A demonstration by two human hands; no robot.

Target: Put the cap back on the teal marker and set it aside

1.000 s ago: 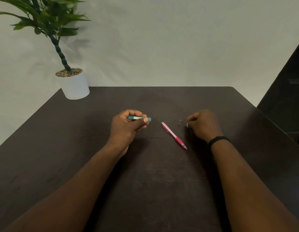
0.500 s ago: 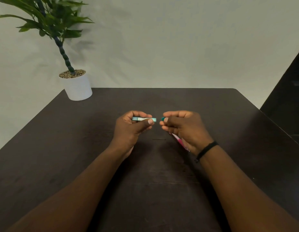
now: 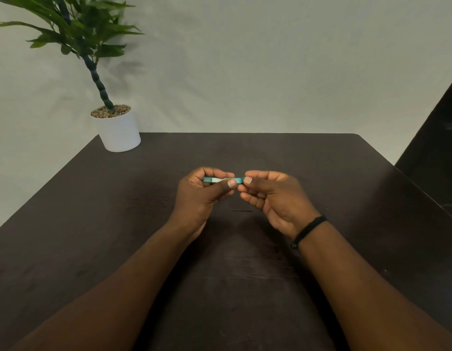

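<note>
A small teal case is held above the middle of the table, its long axis lying level and running left to right, roughly parallel to the table's far edge. It is gripped along most of its length by the left hand, whose fingers are curled over the far side while the thumb is pressed against the near side. Its right end is pinched between the thumb and forefinger of the right hand; the remaining fingers of that hand are loosely curled beneath. The two thumbs are set just beside each other. A thin dark stick is seen lying on the table below the hands, parallel to the case. At the far left corner a white pot is set, filled with pebbles and a green plant.
</note>
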